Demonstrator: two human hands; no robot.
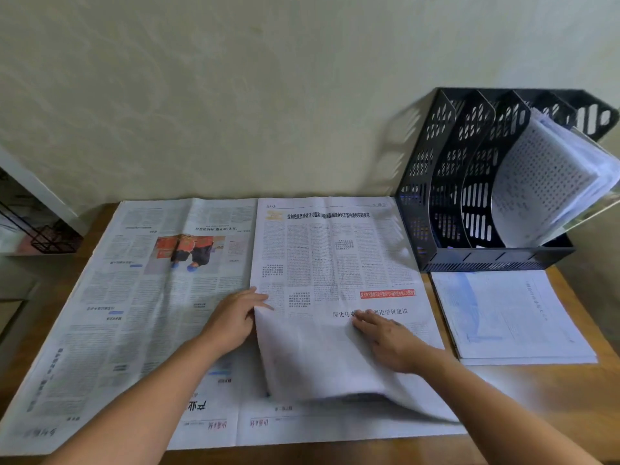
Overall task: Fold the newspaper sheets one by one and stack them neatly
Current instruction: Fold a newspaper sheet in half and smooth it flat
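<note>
While left hand (235,322) pinches the folded newspaper sheet (335,297) edge btwn fingers, right hand (385,337) lies flat on it; mid-fold imo, next needs the crease pressed.

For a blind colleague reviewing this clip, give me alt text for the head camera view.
Two bare hands fold a newspaper sheet on a wooden table: the left hand holds its folded edge, the right hand presses it flat. Open newspaper sheets lie beneath; a black file rack and paper stack sit to the right.
</note>
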